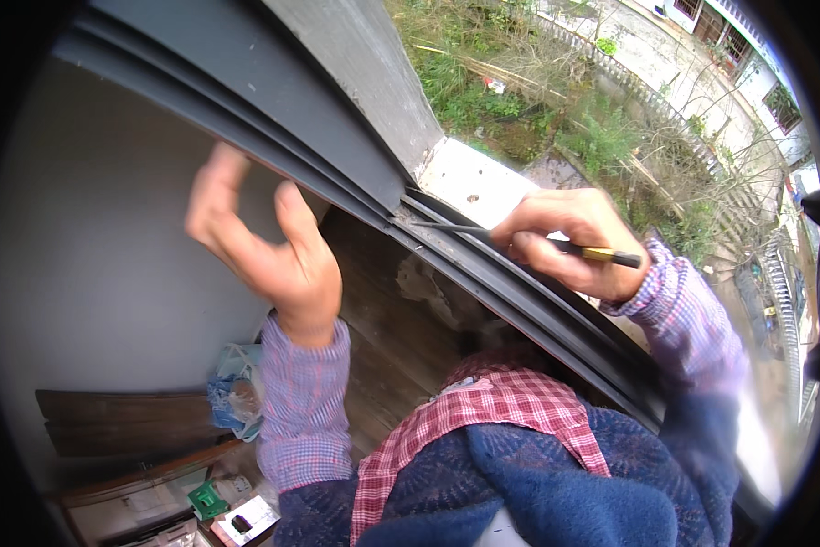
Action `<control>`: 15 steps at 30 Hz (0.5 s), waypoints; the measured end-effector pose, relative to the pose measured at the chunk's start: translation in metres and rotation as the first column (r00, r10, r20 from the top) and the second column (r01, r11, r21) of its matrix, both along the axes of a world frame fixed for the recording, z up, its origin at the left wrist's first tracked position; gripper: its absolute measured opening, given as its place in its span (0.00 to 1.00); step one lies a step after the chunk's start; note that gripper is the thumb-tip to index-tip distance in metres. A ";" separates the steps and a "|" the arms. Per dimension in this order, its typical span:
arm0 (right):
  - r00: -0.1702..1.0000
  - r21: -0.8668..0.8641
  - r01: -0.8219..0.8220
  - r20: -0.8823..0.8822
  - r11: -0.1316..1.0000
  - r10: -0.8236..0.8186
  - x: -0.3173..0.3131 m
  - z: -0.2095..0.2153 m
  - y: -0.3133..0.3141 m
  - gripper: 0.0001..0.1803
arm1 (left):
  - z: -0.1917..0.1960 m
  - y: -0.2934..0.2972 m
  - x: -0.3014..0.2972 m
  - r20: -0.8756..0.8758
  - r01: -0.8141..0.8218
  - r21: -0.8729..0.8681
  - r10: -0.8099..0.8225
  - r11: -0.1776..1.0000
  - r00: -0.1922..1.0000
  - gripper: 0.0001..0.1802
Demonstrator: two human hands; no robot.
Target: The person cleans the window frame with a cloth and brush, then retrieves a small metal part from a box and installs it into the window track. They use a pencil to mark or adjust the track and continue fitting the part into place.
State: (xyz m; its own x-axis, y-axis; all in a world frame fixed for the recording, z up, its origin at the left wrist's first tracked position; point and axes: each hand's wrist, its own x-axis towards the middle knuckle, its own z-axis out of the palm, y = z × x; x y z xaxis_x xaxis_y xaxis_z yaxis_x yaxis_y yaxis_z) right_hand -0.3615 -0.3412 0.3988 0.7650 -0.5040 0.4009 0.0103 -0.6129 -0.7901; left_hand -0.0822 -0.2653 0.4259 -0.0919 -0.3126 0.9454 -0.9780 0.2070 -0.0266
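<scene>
My right hand (569,242) grips a screwdriver (601,254) with a yellow and black handle. Its thin shaft runs left along the dark grey window track (483,273), with the tip near the frame's corner. My left hand (264,242) is raised by the upright dark grey window frame (273,100), fingers bent and pressed to the frame's inner edge, holding nothing loose. Both sleeves are checked red and blue under a dark blue fleece.
Outside the window lie a white sill (474,178), green bushes (601,137) and a fenced path far below. Inside, a pale wall (91,264), a wooden floor, a blue-white bag (232,397) and small boxes (237,520) on a shelf sit lower left.
</scene>
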 end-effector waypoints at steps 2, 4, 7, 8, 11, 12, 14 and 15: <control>0.998 -0.049 0.041 0.058 0.998 -0.039 -0.011 0.004 -0.003 0.08 | -0.027 0.031 -0.015 -0.357 0.104 0.268 -0.002 0.958 0.934 0.06; 0.998 0.095 0.051 -0.031 0.994 -0.048 -0.025 0.007 -0.002 0.10 | -0.049 0.052 -0.026 -0.636 0.337 0.405 -0.003 0.850 0.772 0.06; 0.993 -0.164 -0.004 0.116 0.986 0.024 -0.026 0.000 0.008 0.11 | -0.066 0.086 -0.056 -0.960 0.787 0.277 0.130 0.551 0.247 0.06; 0.992 -0.275 -0.031 0.111 0.961 0.064 -0.018 -0.005 0.015 0.11 | -0.068 0.094 -0.066 -0.986 0.887 0.135 0.148 0.442 0.077 0.13; 0.904 -0.495 -0.388 -0.039 0.777 0.426 0.007 -0.020 0.038 0.17 | -0.074 0.114 -0.088 -0.889 0.858 -0.262 0.236 0.441 -0.392 0.20; 0.905 -0.552 -0.267 0.138 0.790 0.403 0.024 -0.027 0.048 0.20 | -0.077 0.118 -0.089 -0.871 0.825 -0.280 0.231 0.490 -0.433 0.21; 0.902 -0.616 -0.330 0.016 0.715 0.430 0.031 -0.032 0.044 0.19 | -0.087 0.126 -0.084 -0.841 0.758 -0.329 0.190 0.564 -0.507 0.17; 0.897 -0.651 -0.307 0.046 0.694 0.439 0.037 -0.034 0.037 0.20 | -0.094 0.130 -0.078 -0.817 0.717 -0.388 0.143 0.579 -0.558 0.17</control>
State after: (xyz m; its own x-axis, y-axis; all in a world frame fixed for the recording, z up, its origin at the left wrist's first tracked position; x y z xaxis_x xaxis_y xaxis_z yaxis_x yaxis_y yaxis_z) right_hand -0.3248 -0.3040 0.3646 0.7136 0.2145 0.6669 0.4482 -0.8714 -0.1993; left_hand -0.1603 -0.1352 0.3322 0.2221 -0.9530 -0.2060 0.6830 0.0013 0.7304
